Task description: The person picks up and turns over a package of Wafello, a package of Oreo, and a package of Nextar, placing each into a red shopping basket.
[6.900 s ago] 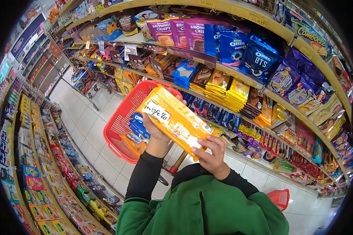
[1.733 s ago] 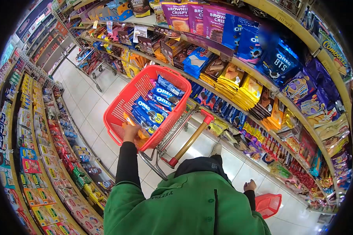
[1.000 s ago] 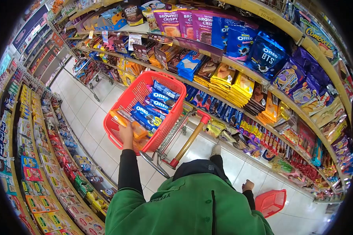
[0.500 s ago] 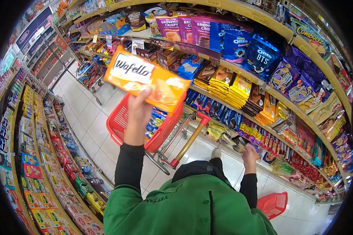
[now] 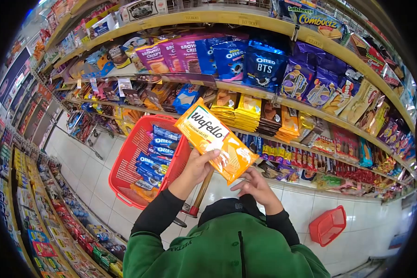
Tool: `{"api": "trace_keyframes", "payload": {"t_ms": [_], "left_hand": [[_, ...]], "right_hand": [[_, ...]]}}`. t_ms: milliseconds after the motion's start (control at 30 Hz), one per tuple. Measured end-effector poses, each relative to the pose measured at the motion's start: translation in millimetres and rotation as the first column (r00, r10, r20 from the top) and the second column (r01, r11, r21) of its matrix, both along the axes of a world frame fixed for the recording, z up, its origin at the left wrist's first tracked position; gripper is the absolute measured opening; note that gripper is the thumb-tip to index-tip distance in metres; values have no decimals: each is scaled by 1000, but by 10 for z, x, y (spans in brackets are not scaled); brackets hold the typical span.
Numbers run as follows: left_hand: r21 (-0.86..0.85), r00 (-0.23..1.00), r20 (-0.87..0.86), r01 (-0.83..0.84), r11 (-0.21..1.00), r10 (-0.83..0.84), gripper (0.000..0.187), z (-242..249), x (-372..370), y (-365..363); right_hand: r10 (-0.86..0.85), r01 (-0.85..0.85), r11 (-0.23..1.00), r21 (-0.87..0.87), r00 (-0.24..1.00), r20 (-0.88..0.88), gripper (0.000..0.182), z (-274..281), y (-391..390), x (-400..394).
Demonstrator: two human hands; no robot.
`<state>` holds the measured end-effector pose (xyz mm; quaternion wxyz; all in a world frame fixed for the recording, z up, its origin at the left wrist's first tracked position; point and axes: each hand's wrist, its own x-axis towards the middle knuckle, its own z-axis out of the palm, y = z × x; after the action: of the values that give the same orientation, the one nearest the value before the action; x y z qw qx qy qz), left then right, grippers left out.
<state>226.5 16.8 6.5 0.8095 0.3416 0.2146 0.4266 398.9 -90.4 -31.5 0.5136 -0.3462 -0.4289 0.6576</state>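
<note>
An orange-and-yellow Wafello wafer pack (image 5: 219, 142) is tilted in front of me, its printed face up. My left hand (image 5: 196, 173) grips its lower left edge, thumb on the front. Right by the lower right corner is my right hand (image 5: 258, 189), its fingers apart. Behind my left hand, a red basket (image 5: 119, 169) sits on a trolley whose brown handle (image 5: 202, 192) passes below the hand. Inside the basket are several blue Oreo packs (image 5: 154, 164) and an orange Wafello pack (image 5: 143, 190).
Shelves (image 5: 245, 88) of biscuits and wafers curve across the front and right. Another shelf of packets (image 5: 37, 204) runs along the left. On the tiled floor (image 5: 282, 204) at right stands a second red basket (image 5: 327, 227). A further loaded trolley (image 5: 85, 127) stands farther down the aisle.
My left hand has brought the wafer pack down and right, closer to me. My right hand has moved left from near the shelf to the pack's corner. The view has turned right.
</note>
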Motion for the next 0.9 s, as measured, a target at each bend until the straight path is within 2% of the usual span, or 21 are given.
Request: {"api": "trace_keyframes", "payload": {"t_ms": [67,100,167,267,467,633,767,833,867,900], "left_hand": [[32,999,-51,19,999,-17,41,-36,18,-28],[99,991,-125,56,993,-44,44,-89,15,-34],[142,988,-149,71,987,-50,44,-110,37,-61],[173,986,-167,59,983,-30,42,-128,44,-51],[184,982,-183,-6,983,40,40,-94,24,-13],[159,972,-213,-68,985,101,38,-68,-2,47],[196,955,-191,-191,962,229,46,-7,-2,96],[211,931,-175,-282,936,320,52,-77,-4,140],[148,947,-106,-287,947,303,55,-73,-15,132],[83,957,-35,-285,955,289,59,-62,-39,116]], "right_hand": [[-53,53,999,-13,998,-15,52,-6,39,-41],[-80,79,996,-37,996,-28,50,-51,64,-48],[-123,119,987,-103,992,-27,45,-28,105,-62],[-182,182,977,-108,983,7,42,10,182,-54],[-170,162,981,-107,982,-77,41,34,297,-58],[-182,182,983,-12,983,30,39,-57,346,11],[-205,206,979,3,974,92,39,-75,347,3],[-261,255,965,58,948,183,36,-126,333,-30],[-290,278,957,86,929,228,35,-146,324,-47],[-414,307,895,323,840,350,33,-138,339,-58]]}}
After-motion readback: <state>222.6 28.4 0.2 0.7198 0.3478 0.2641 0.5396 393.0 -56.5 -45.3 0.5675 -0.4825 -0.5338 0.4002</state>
